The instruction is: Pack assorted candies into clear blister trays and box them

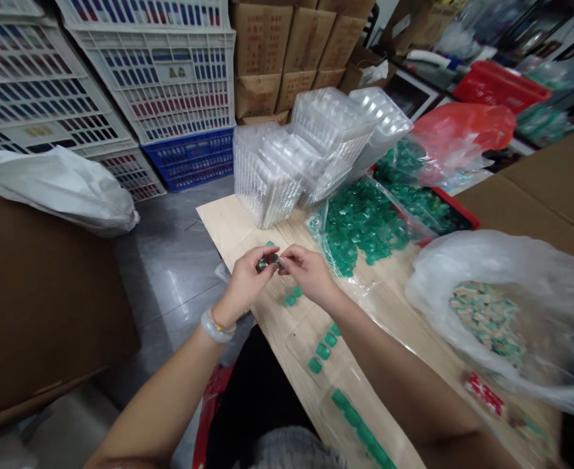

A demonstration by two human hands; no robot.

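Observation:
My left hand is closed around several small dark green pieces, which show between thumb and fingers. Thumb and forefinger of my right hand pinch at the same spot, on what looks like one more small green piece, partly hidden by the fingertips. Both hands meet above the wooden table. Below them, clear plastic trays lie in a line along the table edge. Green translucent blocks sit spaced out in one tray, and a joined row of green blocks fills a nearer one.
A heap of loose green pieces lies beyond my right hand. Stacked clear plastic trays stand at the table's far end. On the right, a plastic bag contains small beige-and-green pieces. Crates and cartons line the back.

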